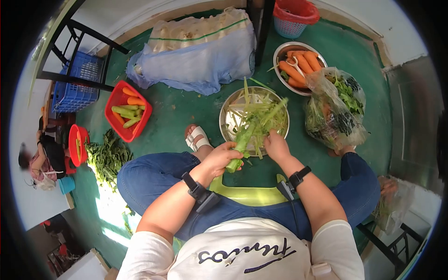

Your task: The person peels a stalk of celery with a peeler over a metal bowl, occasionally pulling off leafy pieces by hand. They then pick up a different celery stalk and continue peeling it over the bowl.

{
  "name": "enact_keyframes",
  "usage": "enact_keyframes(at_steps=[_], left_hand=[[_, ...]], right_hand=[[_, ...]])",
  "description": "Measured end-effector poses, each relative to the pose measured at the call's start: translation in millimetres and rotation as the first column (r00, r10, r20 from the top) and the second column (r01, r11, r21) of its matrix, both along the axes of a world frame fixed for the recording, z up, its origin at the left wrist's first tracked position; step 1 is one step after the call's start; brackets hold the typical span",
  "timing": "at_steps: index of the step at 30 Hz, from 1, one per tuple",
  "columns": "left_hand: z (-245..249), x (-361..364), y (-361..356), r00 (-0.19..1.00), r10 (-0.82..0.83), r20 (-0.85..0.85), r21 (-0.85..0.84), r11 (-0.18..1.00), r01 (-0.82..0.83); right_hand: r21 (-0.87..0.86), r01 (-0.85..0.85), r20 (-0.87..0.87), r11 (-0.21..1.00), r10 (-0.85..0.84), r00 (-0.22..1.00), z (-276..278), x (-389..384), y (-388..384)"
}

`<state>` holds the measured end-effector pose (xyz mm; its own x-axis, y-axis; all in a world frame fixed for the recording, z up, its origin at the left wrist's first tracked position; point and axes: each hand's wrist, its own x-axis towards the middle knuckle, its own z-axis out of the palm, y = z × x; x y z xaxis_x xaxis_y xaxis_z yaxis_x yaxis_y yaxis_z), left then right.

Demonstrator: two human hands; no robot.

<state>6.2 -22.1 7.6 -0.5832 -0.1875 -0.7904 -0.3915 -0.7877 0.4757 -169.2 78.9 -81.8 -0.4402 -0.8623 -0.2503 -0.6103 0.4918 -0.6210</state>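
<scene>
My left hand (219,158) is wrapped round the lower end of a pale green celtuce stalk (243,138), which slants up over a steel basin (222,122). Beside it, my right hand (277,143) is closed at the basin's near right rim. What its fingers hold is too small or hidden to name. Long green peel strips (267,108) lie heaped in the basin, some poking past the far rim.
A steel bowl of carrots (291,72) and a plastic bag of leafy greens (336,107) stand right. Left are a red basket (122,89) with carrots and peeled stalks, and piled leaves (111,156). A large wrapped sack (196,51) lies ahead. Another person (44,156) sits far left.
</scene>
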Motion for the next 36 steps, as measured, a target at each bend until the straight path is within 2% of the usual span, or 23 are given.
enact_keyframes(at_steps=[1, 2, 4, 5, 8, 10, 15, 20, 24, 26, 27, 30, 36], left_hand=[[0, -1, 0, 1.0, 0.005, -0.008, -0.017, 1.0, -0.005], [-4, 0, 0, 1.0, 0.011, -0.008, -0.019, 1.0, -0.012], [-11, 1, 0, 0.997, -0.055, -0.051, -0.009, 0.998, 0.055], [-14, 3, 1, 0.997, -0.055, -0.051, -0.01, 0.998, 0.054], [-7, 3, 5, 0.999, -0.053, 0.002, -0.018, 0.998, 0.053], [3, 5, 4, 0.992, -0.075, -0.1, -0.002, 0.997, 0.076], [1, 9, 3, 0.992, -0.024, -0.126, 0.016, 1.0, 0.026], [5, 11, 1, 0.996, 0.058, -0.074, 0.052, 0.997, -0.054], [2, 13, -2, 0.993, 0.105, -0.062, 0.108, 0.989, -0.098], [0, 9, -1, 0.995, 0.098, -0.025, 0.087, 0.992, -0.096], [0, 7, -1, 0.996, 0.094, 0.014, 0.065, 0.993, -0.094], [0, 7, -1, 0.995, 0.087, -0.04, 0.07, 0.994, -0.084], [9, 8, 7, 0.996, 0.036, -0.082, 0.101, 0.994, -0.028]], right_hand=[[-0.042, -0.085, -0.039, 0.995, 0.084, 0.996, 18, 7, -1], [-0.044, -0.092, -0.039, 0.995, 0.09, 0.995, 25, 12, 0], [-0.09, -0.365, -0.067, 0.927, 0.36, 0.93, 33, 22, 3], [-0.119, -0.395, -0.119, 0.911, 0.382, 0.916, 37, 27, 3], [-0.184, -0.377, -0.132, 0.908, 0.357, 0.925, 30, 27, 1], [-0.157, -0.361, -0.117, 0.919, 0.345, 0.931, 26, 22, 0], [-0.102, -0.288, -0.067, 0.952, 0.282, 0.957, 16, 14, -7], [-0.149, -0.357, -0.091, 0.922, 0.346, 0.934, 14, 17, -15], [-0.183, -0.326, -0.074, 0.927, 0.318, 0.945, 15, 21, -16], [-0.221, -0.422, -0.149, 0.879, 0.397, 0.906, 26, 26, -16], [-0.3, -0.407, -0.172, 0.863, 0.37, 0.913, 26, 28, -17], [-0.31, -0.362, -0.182, 0.879, 0.319, 0.93, 15, 24, -16], [-0.15, -0.261, -0.206, 0.953, 0.228, 0.952, 5, 5, -12]])
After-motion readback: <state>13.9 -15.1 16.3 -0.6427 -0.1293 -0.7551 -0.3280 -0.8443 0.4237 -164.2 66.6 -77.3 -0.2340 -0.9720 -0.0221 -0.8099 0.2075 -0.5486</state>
